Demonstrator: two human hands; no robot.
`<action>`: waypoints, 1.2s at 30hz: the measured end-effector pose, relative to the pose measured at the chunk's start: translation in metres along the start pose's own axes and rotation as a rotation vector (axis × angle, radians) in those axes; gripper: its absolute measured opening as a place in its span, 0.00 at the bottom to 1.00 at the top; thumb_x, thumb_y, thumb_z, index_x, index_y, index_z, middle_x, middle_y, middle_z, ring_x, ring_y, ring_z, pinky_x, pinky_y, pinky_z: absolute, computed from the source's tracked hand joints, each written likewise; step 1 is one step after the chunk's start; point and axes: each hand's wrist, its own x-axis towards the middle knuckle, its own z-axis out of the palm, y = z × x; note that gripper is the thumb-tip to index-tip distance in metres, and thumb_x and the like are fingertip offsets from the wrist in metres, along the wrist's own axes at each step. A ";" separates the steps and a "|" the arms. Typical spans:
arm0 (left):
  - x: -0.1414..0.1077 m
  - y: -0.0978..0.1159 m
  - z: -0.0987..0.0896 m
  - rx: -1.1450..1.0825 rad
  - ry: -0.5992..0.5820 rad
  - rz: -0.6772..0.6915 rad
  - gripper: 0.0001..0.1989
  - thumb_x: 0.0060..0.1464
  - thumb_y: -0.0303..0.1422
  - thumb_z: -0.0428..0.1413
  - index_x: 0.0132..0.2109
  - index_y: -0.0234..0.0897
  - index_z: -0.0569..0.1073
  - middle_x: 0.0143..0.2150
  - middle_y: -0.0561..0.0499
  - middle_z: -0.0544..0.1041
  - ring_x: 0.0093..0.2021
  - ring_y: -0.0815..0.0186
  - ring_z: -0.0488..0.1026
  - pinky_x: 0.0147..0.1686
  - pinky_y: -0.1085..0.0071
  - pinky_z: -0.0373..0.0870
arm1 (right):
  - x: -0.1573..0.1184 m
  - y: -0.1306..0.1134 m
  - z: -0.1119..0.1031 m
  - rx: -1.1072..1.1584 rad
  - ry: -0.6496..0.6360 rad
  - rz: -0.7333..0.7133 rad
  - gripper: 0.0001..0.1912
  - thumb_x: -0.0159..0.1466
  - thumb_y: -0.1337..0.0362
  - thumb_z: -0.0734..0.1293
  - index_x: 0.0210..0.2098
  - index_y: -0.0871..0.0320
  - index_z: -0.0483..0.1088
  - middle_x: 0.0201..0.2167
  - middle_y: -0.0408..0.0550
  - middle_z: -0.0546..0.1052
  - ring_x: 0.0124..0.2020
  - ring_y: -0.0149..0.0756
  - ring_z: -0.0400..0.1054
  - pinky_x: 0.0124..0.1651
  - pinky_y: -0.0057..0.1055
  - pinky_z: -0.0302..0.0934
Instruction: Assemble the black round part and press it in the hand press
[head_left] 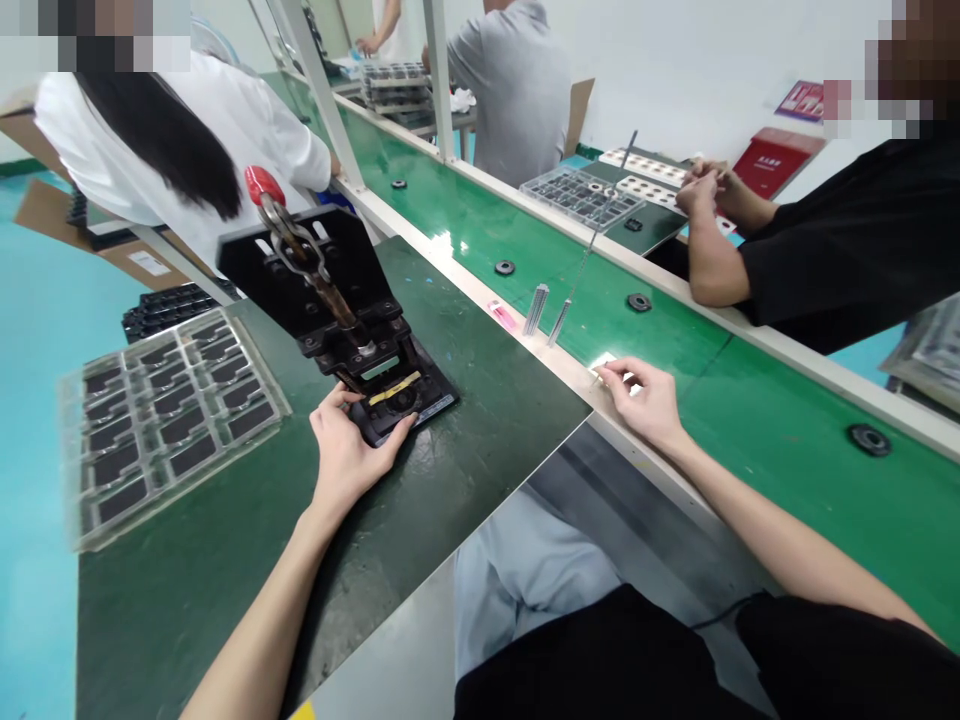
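Observation:
My left hand (349, 455) grips the front corner of a black toggle-clamp fixture (315, 275), with its fingers beside a yellow-taped recess (394, 388). The fixture's red-tipped handle (264, 185) stands raised, so the clamp is up. My right hand (641, 398) pinches a small white strip (616, 368) at the metal edge of the green conveyor belt (780, 400). Two slim metal comb-like pieces (546, 314) and a pink tag (501, 314) lie near that hand. A transparent tray of black parts (169, 430) lies left of the fixture on the dark green mat (480, 400).
A co-worker's hands (701, 185) work at a transparent tray (581, 197) across the belt. Round black fittings (639, 302) sit along the belt. Stacked black trays (169, 310) lie beyond the mat. A person in white (180, 130) stands to the left, another in grey (517, 90) beyond.

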 end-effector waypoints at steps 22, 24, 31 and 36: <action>-0.001 0.001 -0.002 0.025 0.010 0.013 0.36 0.47 0.59 0.63 0.49 0.35 0.63 0.54 0.34 0.69 0.55 0.42 0.69 0.56 0.43 0.69 | 0.019 0.001 -0.009 0.120 0.046 0.065 0.16 0.66 0.50 0.69 0.39 0.56 0.81 0.34 0.51 0.83 0.31 0.38 0.74 0.30 0.33 0.67; -0.002 0.001 -0.002 0.029 0.009 0.014 0.35 0.48 0.59 0.63 0.49 0.35 0.63 0.55 0.33 0.69 0.56 0.41 0.69 0.56 0.43 0.69 | 0.047 0.007 -0.004 0.043 0.017 0.015 0.15 0.67 0.52 0.67 0.39 0.56 0.81 0.38 0.52 0.83 0.34 0.41 0.76 0.33 0.34 0.70; -0.004 0.001 0.003 0.022 0.059 0.037 0.35 0.48 0.56 0.65 0.49 0.36 0.62 0.56 0.32 0.69 0.56 0.42 0.70 0.53 0.44 0.72 | 0.184 0.019 0.081 -0.342 -0.383 -0.315 0.22 0.64 0.63 0.67 0.56 0.62 0.77 0.60 0.61 0.77 0.60 0.54 0.72 0.60 0.47 0.68; -0.009 0.017 0.000 0.054 0.235 0.138 0.33 0.49 0.50 0.68 0.50 0.38 0.61 0.58 0.34 0.67 0.58 0.45 0.67 0.48 0.51 0.73 | 0.214 0.009 0.124 -0.398 -0.474 -0.353 0.20 0.68 0.64 0.64 0.55 0.62 0.79 0.55 0.59 0.81 0.59 0.53 0.74 0.65 0.48 0.62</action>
